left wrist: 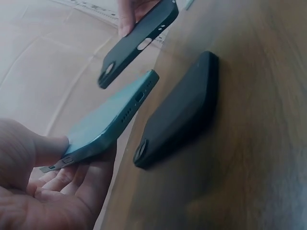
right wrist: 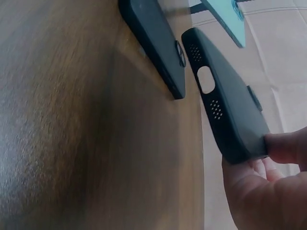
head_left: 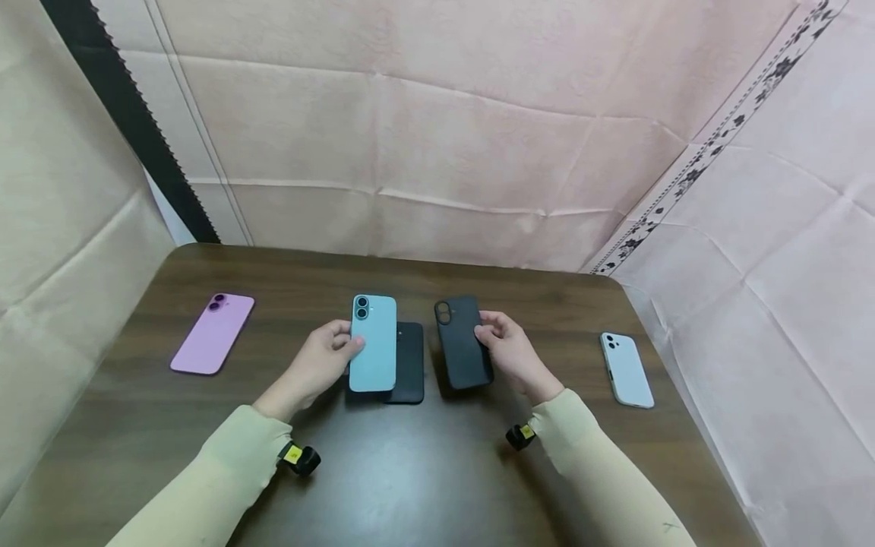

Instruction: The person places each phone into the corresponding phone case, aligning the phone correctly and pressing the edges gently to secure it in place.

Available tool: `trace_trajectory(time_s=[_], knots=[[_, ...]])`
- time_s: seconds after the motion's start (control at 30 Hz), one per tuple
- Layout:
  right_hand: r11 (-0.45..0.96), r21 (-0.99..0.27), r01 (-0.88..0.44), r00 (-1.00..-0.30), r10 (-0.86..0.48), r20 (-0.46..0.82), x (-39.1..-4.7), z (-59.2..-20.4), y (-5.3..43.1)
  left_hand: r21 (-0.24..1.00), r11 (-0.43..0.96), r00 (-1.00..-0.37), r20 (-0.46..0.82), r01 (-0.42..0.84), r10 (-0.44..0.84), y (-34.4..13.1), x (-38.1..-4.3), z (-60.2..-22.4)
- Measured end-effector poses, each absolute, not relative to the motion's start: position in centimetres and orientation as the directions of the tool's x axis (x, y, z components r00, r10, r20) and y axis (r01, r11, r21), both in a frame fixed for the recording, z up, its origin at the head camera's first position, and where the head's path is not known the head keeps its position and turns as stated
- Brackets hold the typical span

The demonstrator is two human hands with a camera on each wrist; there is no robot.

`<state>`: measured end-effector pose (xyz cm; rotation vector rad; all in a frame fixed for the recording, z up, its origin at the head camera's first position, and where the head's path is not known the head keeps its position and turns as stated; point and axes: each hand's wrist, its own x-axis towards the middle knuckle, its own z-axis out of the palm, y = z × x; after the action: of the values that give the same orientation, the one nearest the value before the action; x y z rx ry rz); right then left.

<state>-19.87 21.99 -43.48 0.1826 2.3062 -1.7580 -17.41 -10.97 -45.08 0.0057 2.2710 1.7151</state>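
My left hand (head_left: 320, 363) pinches a teal-blue phone (head_left: 374, 349) by its left edge, thumb on the back and fingers beneath. The phone is raised off the table, its camera end away from me. My right hand (head_left: 513, 348) holds a black phone case (head_left: 465, 349) by its right edge; the left wrist view shows its camera cutout, and the right wrist view its port opening and speaker holes. Below the blue phone, another black case (left wrist: 180, 108) lies on the table, partly hidden from the head view.
A purple phone (head_left: 213, 334) lies at the left of the wooden table (head_left: 383, 486). A pale blue phone (head_left: 627, 370) lies near the right edge. Pale cloth (head_left: 437, 144) hangs behind the table and along both sides.
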Motion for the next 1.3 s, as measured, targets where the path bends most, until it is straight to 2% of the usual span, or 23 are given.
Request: trace_trajectory(time_s=[0.23,0.63,0.83,1.13,1.3], knots=[[0.139,-0.952,0.274,-0.952,-0.1,-0.288,-20.0,-43.6,21.2,0.95,0.267,-0.954,-0.217,-0.159,0.205,-9.7,-17.5,-45.1],[0.092,-0.958,0.271,-0.949,-0.142,-0.282,-19.5,-43.1,19.4,0.958,0.219,-0.941,-0.239,-0.188,0.239,-8.4,-17.2,-44.9],[0.138,-0.953,0.271,-0.95,-0.121,-0.288,-19.4,-43.1,18.9,0.96,0.203,-0.935,-0.244,-0.195,0.257,-8.0,-17.1,-45.0],[0.328,-0.918,0.223,-0.968,-0.036,-0.248,-18.9,-43.0,18.2,0.964,0.178,-0.935,-0.241,-0.199,0.261,-7.8,-16.7,-44.7],[0.361,-0.901,0.238,-0.959,-0.057,-0.276,-18.5,-42.8,18.0,0.967,0.154,-0.934,-0.239,-0.204,0.264,-7.6,-16.4,-45.0]])
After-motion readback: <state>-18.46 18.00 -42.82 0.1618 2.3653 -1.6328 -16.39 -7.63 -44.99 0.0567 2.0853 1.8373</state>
